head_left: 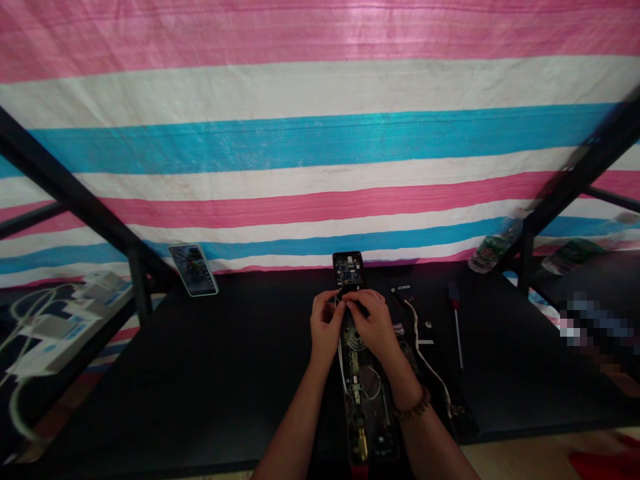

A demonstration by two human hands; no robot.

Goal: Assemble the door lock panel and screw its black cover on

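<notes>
An opened long black device housing (383, 427) lies lengthwise in front of me, with a circuit board (349, 270) at its far end and brass-coloured fittings (361, 440) at the near end. My left hand (326, 328) is closed in a pinch just below the board, on a thin white wire (341, 367) that runs down the housing's left side. Against it, my right hand (374, 323) pinches too, fingertips almost touching the left ones. What the right fingers hold is hidden. A brown bead bracelet (414, 407) circles the right wrist.
Right of the housing lie a pale cable (425, 353), small loose parts (428, 325) and a screwdriver (455, 320). A plastic bottle (493, 252) stands tilted at the back right. A phone (194, 270) leans at the back left. Power strips (55, 347) sit beyond the left frame bar (139, 283).
</notes>
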